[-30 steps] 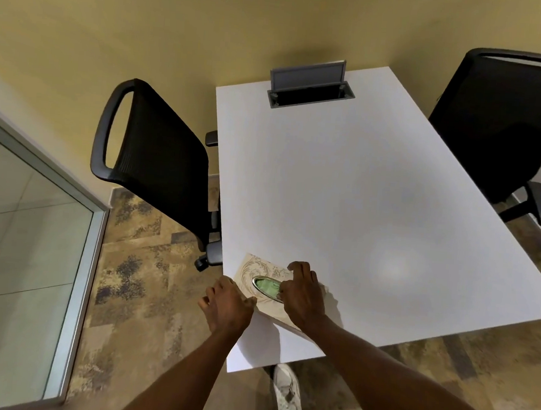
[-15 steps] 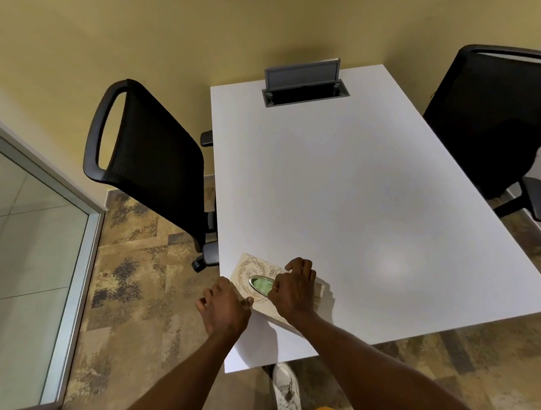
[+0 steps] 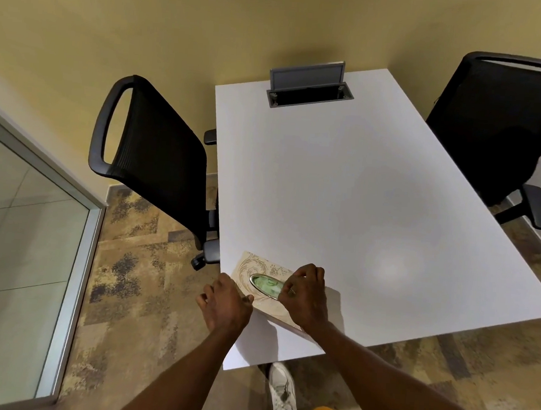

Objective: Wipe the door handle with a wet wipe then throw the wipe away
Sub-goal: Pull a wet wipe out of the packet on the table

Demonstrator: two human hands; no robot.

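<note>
A beige patterned wipe box (image 3: 255, 269) lies near the front left corner of the white table (image 3: 353, 191). Its oval opening (image 3: 265, 284) shows a pale green wipe inside. My left hand (image 3: 225, 302) rests against the box's near left edge, fingers curled. My right hand (image 3: 304, 292) sits on top of the box at the right end of the opening, fingertips bent down at the wipe. Whether the fingers grip the wipe is hidden. No door handle is in view.
Two black mesh office chairs flank the table, one on the left (image 3: 157, 152) and one at the far right (image 3: 505, 131). A grey cable box with a raised lid (image 3: 308, 85) sits at the table's far end. A glass panel with a metal frame (image 3: 76, 255) stands at left.
My view has shifted slightly. My right hand's fingers have curled more tightly at the box opening. My left hand stays at the box's edge.
</note>
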